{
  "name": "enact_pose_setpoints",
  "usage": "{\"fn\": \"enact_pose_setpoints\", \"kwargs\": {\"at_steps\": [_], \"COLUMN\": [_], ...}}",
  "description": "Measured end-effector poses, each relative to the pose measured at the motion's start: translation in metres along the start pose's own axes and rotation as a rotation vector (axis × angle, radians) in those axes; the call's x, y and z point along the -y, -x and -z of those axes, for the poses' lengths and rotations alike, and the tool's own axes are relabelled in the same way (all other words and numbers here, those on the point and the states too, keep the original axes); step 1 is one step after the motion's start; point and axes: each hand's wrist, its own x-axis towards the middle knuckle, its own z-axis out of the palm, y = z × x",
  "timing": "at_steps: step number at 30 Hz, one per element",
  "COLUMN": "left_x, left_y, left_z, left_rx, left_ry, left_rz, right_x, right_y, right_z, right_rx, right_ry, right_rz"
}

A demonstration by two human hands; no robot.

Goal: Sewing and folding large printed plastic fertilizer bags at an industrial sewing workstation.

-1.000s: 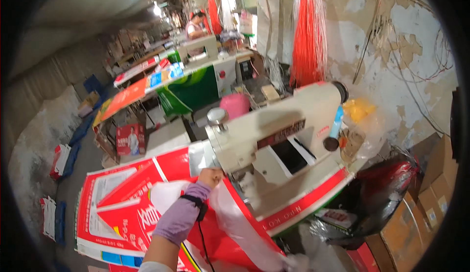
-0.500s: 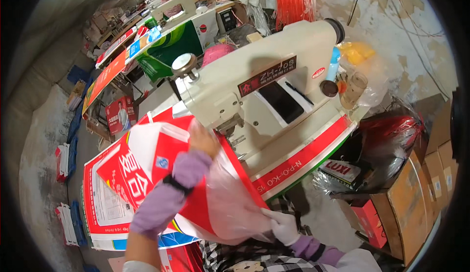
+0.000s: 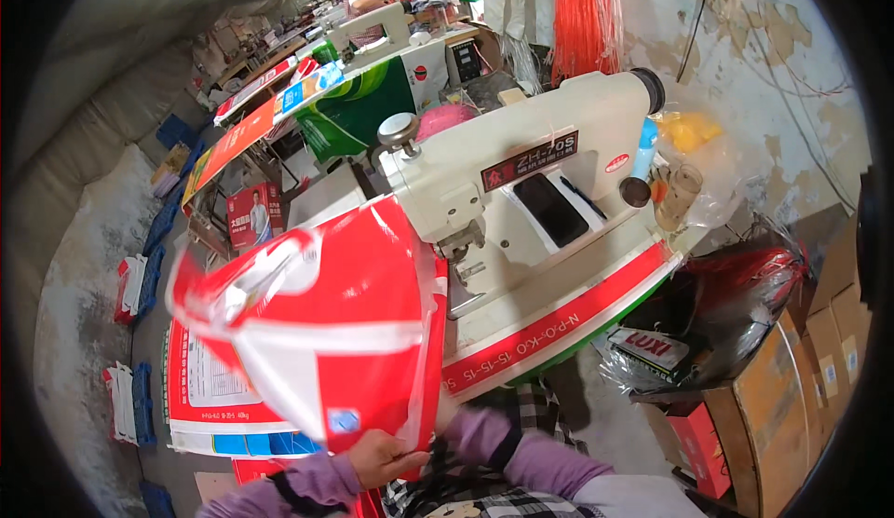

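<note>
A red and white printed sack [image 3: 372, 276] spreads in front of me, its loose far-left part lifted and smeared by motion. Closed on the near edge, my left hand [image 3: 386, 458] pinches the sack between thumb and fingers. My right hand [image 3: 449, 415] is beside it at the sack's right edge; its fingers are blurred and partly behind the material. Just beyond the sack's upper right edge stands a cream industrial sewing machine [image 3: 531, 131]. More printed sacks [image 3: 233, 415] lie under the lifted one, at left.
A black phone [image 3: 551, 209] and a pen [image 3: 583, 197] lie on the machine bed. At right are a cardboard box [image 3: 782, 406] and plastic-wrapped bundles [image 3: 736, 266]. Further back, a person [image 3: 363, 1] sits at another sewing machine [image 3: 372, 29]. A red box [image 3: 253, 215] stands left.
My left hand has come back from near the needle area to the sack's near edge. My right hand has moved left to the same edge. The sack has swung over, and clear film no longer shows.
</note>
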Motion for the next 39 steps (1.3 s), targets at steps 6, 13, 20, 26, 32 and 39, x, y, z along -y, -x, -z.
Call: {"fn": "enact_pose_setpoints", "kwargs": {"at_steps": [6,13,20,26,32,39], "left_x": [-0.024,-0.108,-0.091,-0.104,-0.126,-0.124], "left_y": [-0.002,-0.096,-0.054,-0.074,-0.117,-0.12], "left_z": [-0.004,0.044,-0.01,-0.004,0.113,0.032], "left_rx": [-0.068,-0.303,0.118,0.534,0.686,0.627], "left_ry": [0.997,-0.985,-0.705,-0.939,-1.047,-0.975], "left_rz": [0.143,-0.597,-0.356,-0.432,-0.265,-0.476], "right_x": [0.036,0.073,0.064,0.052,0.088,-0.017], "right_y": [0.045,0.061,0.12,0.048,0.034,-0.064], "right_z": [0.023,0.069,0.07,0.054,0.067,0.091], "right_rx": [0.229,0.076,0.203,-0.022,0.046,0.166], "right_ry": [-0.497,-0.69,-0.241,0.425,0.932,0.742], "right_rz": [-0.336,-0.273,-0.483,-0.071,-0.109,0.767]}}
